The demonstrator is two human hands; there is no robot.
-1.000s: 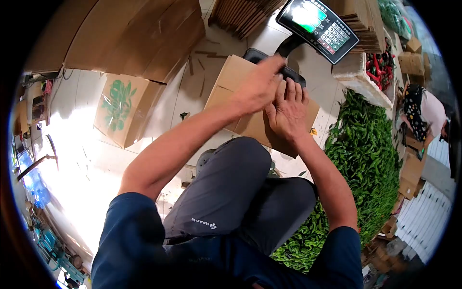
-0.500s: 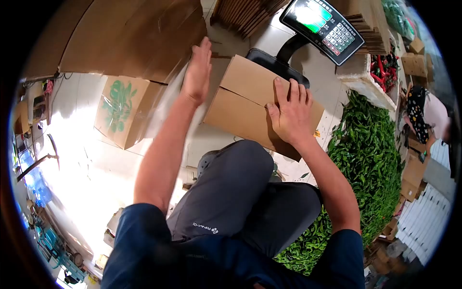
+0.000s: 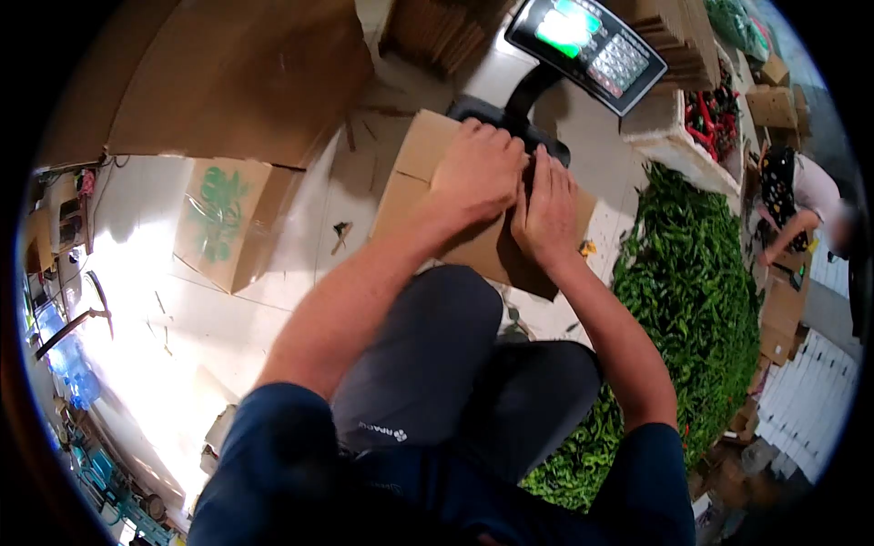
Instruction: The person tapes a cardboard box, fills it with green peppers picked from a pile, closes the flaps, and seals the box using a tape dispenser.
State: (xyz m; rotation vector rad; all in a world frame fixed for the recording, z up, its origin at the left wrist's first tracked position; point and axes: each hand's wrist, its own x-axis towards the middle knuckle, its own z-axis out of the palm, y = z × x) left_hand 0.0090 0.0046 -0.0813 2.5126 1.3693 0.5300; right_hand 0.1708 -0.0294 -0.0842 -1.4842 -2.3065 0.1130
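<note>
A cardboard box (image 3: 405, 191) sits in front of my knees, against the black base of a digital weighing scale (image 3: 592, 50). My left hand (image 3: 478, 173) lies on the box top with its fingers curled down near the far edge. It appears to grip a flap, though its fingertips are partly hidden. Close beside it, my right hand (image 3: 548, 209) rests on the right part of the top, fingers stretched out and close together. A dark gap shows between the two hands.
A large brown carton (image 3: 246, 82) stands at upper left, above a taped box with a green leaf print (image 3: 218, 214). Green peppers (image 3: 683, 300) are heaped at right, below a foam box (image 3: 651, 127) of red peppers (image 3: 710, 123). Another person (image 3: 810, 191) bends at far right.
My left hand has come away from beside the large carton, moving right onto the box top. My right hand stays on the box, its fingers now closer together. The view has shifted slightly.
</note>
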